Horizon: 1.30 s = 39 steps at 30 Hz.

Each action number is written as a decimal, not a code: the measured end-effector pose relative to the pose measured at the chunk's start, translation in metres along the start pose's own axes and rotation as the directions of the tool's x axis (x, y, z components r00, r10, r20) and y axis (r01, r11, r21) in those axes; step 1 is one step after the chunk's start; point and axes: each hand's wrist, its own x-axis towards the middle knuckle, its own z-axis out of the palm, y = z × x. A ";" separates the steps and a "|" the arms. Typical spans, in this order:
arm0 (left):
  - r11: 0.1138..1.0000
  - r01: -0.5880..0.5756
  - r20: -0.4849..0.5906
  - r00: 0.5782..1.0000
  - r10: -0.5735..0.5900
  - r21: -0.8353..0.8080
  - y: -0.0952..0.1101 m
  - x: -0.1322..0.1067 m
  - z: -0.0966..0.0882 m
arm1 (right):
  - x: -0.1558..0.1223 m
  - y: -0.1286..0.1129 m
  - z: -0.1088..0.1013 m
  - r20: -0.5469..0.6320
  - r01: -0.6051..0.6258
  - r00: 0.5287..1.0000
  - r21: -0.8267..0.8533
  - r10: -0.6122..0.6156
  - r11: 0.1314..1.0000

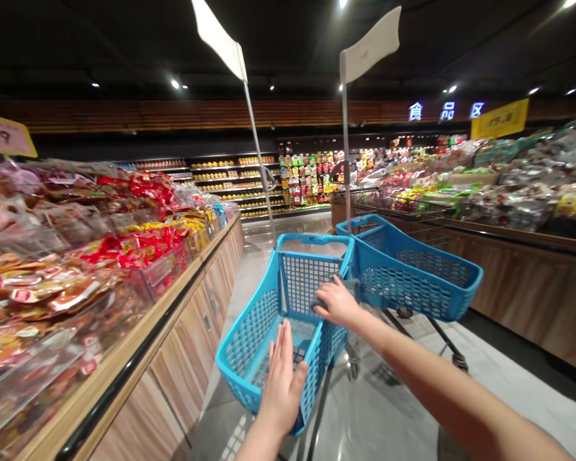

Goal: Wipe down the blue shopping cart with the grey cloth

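A blue plastic shopping cart (249,336) stands in front of me, its perforated basket holding nothing that I can see. My left hand (283,378) is open, fingers straight and together, above the basket's near end; whether it touches the cart is unclear. My right hand (338,301) is closed over a dark grey cloth (350,287) at the basket's right rim. Parts of the cloth show on both sides of the fingers. Close behind on the right is a second blue shopping cart (413,282). Each cart has a pole with a white flag (372,46).
Along the left runs a wood-panelled display counter (192,339) heaped with packaged food (52,282). Another display counter (523,275) with bagged goods lies to the right. Stocked shelves (237,182) line the back wall. Grey tiled floor (374,410) shows around the carts.
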 end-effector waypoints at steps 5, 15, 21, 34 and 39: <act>0.996 -0.092 -0.043 0.995 0.092 0.001 0.005 0.003 -0.001 | -0.035 -0.050 0.013 0.012 0.043 0.999 0.165 -0.045 0.985; 0.845 -0.058 -0.029 0.996 0.087 0.532 -0.076 0.024 -0.051 | -0.013 0.047 0.016 0.149 -0.548 0.836 0.271 0.528 0.791; 0.875 -0.091 0.149 0.989 0.021 0.475 -0.051 0.023 -0.024 | -0.041 0.034 0.013 0.162 -0.609 0.793 0.225 0.587 0.761; 0.831 -0.282 0.222 0.955 0.197 0.479 -0.027 -0.023 -0.023 | -0.119 -0.016 0.001 0.052 -0.550 0.831 0.217 0.553 0.806; 0.845 -0.364 0.347 0.909 0.231 0.391 0.015 -0.016 -0.001 | -0.122 0.031 -0.001 -0.067 -0.452 0.861 0.355 0.505 0.818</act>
